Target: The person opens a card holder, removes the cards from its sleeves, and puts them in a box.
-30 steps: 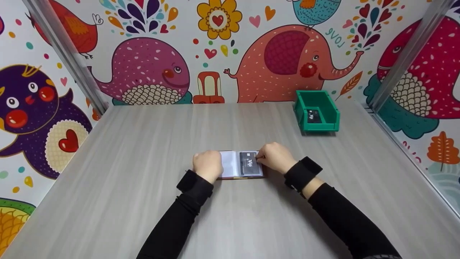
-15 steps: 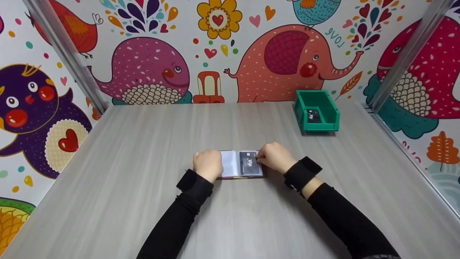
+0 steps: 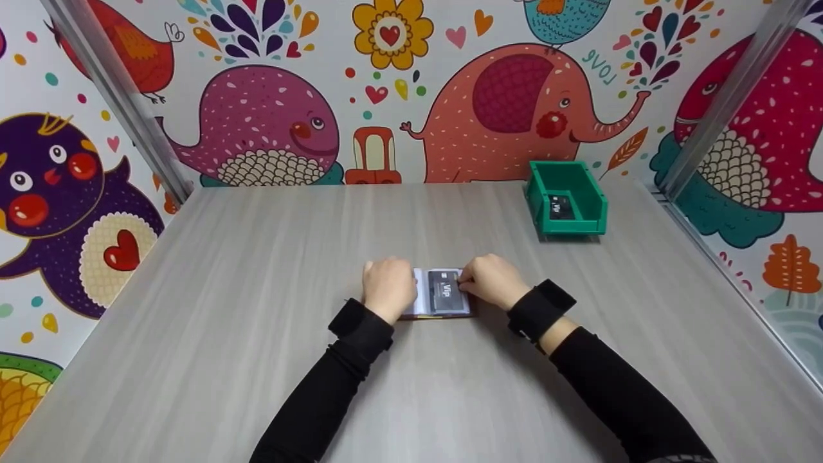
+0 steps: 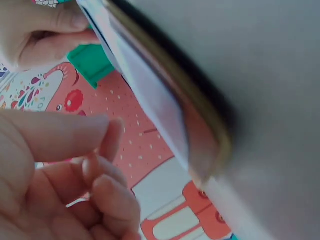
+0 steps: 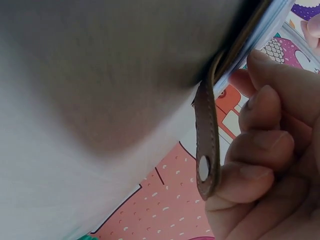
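An open card holder [image 3: 421, 308] with clear sleeves lies on the table, a black card marked "Vip" [image 3: 445, 294] on its right side. At that card's right edge, my right hand [image 3: 495, 281] pinches with thumb and forefinger. The right wrist view shows its other fingers curled beside a brown strap with a metal snap [image 5: 206, 145]. My left hand [image 3: 389, 289] is over the holder's left part and hides much of it in the head view. Seen from the left wrist, its fingers are loosely bent, with nothing between them, apart from the holder's edge [image 4: 200, 135].
At the back right of the table [image 3: 270, 257] stands a green bin [image 3: 573, 228] with another black card [image 3: 560, 208] inside. A wall printed with cartoon animals [image 3: 379, 96] borders the back, and metal posts [image 3: 122, 96] rise at the corners.
My left hand has shifted right and slightly away from me, covering more of the holder's left side. The right hand and the card stay where they were.
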The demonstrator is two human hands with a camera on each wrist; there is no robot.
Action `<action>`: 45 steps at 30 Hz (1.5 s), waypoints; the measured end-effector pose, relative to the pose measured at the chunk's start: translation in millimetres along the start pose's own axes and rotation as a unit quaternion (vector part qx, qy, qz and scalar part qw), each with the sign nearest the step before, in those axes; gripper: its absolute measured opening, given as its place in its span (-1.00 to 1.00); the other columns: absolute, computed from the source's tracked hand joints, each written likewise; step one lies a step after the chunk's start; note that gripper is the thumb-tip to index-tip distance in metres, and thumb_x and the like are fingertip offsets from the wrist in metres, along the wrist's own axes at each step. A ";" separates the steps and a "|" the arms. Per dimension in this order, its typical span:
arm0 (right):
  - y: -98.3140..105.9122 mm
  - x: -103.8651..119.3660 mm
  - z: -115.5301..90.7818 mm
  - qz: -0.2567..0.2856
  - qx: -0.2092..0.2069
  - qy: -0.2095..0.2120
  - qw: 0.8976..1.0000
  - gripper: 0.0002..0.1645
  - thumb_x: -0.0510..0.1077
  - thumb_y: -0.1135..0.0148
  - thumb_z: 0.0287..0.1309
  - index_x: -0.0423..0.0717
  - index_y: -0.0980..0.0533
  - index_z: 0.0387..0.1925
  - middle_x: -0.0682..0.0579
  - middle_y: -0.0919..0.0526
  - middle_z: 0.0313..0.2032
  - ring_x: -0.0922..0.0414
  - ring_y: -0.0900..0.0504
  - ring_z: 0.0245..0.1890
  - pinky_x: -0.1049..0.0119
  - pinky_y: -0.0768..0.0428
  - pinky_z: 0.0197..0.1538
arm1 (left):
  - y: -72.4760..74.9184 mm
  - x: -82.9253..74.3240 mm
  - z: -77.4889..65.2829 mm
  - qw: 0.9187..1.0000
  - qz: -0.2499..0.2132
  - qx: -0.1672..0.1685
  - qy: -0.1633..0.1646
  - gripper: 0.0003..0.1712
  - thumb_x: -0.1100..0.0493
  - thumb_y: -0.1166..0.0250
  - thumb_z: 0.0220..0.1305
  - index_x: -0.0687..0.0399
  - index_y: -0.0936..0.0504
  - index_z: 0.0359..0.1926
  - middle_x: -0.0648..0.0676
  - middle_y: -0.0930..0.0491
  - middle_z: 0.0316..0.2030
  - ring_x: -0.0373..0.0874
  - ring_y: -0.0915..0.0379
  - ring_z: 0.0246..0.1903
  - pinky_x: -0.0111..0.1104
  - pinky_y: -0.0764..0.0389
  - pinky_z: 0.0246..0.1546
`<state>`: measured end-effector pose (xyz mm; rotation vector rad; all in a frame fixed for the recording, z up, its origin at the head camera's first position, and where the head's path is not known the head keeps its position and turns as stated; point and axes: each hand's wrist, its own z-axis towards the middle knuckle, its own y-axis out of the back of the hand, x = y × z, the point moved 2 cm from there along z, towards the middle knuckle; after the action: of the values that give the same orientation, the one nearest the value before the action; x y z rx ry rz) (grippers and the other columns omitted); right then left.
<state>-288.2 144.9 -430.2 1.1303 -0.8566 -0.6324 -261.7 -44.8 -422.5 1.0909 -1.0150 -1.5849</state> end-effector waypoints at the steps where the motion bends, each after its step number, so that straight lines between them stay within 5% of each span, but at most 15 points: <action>1: 0.3 0.3 -0.1 0.000 0.001 0.001 1.000 -0.91 -0.23 -0.46 0.07 -0.13 -0.77 -0.34 0.00 -0.77 -0.32 0.06 -0.72 -0.31 0.15 -0.63 -0.23 | -0.4 -1.8 0.5 1.000 -0.002 0.003 -0.001 -0.80 0.10 -0.39 0.17 0.10 -0.66 -0.49 0.07 -0.63 -0.44 0.01 -0.52 -0.38 -0.20 -0.34 -0.22; 22: -0.8 0.8 -0.2 -0.030 -0.040 0.040 0.998 -0.91 -0.23 -0.53 -0.05 -0.12 -0.77 -0.41 0.02 -0.65 -0.46 0.02 -0.63 -0.40 0.12 -0.58 -0.29 | -9.2 -17.3 3.4 0.999 -0.012 0.041 -0.012 -0.86 0.15 -0.39 0.05 0.12 -0.67 -0.52 0.10 -0.66 -0.39 0.06 -0.52 -0.32 -0.16 -0.32 -0.22; 45: -0.2 3.8 -2.0 -0.032 -0.042 0.048 0.997 -0.92 -0.28 -0.52 -0.06 -0.16 -0.75 -0.44 -0.02 -0.70 -0.43 0.01 -0.67 -0.38 0.11 -0.60 -0.26 | -12.2 -19.4 8.1 0.988 -0.043 0.142 0.039 -0.81 0.08 -0.37 0.12 0.12 -0.66 -0.39 0.08 -0.66 -0.31 0.06 -0.54 -0.22 -0.09 -0.32 -0.02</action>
<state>-284.4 142.9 -429.7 1.1068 -0.7087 -0.6565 -268.9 -22.3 -428.2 1.3942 -1.1797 -1.4821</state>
